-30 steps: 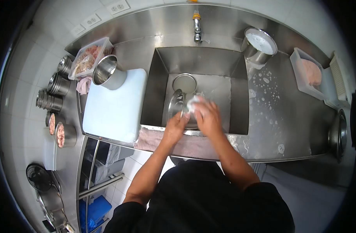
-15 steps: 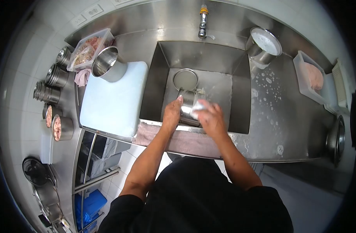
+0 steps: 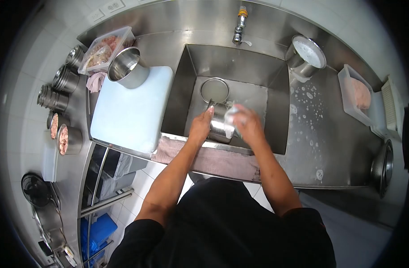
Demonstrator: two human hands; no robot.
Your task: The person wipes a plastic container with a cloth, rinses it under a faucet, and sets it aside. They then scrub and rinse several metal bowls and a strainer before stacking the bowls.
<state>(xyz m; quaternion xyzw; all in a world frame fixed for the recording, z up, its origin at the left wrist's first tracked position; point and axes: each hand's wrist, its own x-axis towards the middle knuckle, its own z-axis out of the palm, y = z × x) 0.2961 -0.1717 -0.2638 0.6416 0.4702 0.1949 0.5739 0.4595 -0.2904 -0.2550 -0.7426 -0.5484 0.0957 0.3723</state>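
Note:
Inside the steel sink (image 3: 276, 107), a shiny metal container (image 3: 221, 121) lies tilted on its side, with suds on its right part. My left hand (image 3: 202, 124) grips its left edge, thumb on top. My right hand (image 3: 248, 124) is closed on a whitish sponge or cloth (image 3: 231, 117) against the container's right side; motion blurs its fingers. Behind the container, a round metal vessel (image 3: 214, 90) with cloudy liquid stands on the sink floor. A pinkish towel (image 3: 213, 159) lies along the sink's front edge.
Left of the sink, a metal pot (image 3: 129, 71) stands on a pale blue board (image 3: 128, 116), near a tub of meat (image 3: 104, 51). A faucet (image 3: 240, 29) rises behind. At right are a sudsy pot (image 3: 306, 56) and a tub of pink meat (image 3: 357, 94).
My right hand has shifted slightly up and right with the whitish sponge or cloth, showing more of the container's sudsy side. The whole view has shifted a little.

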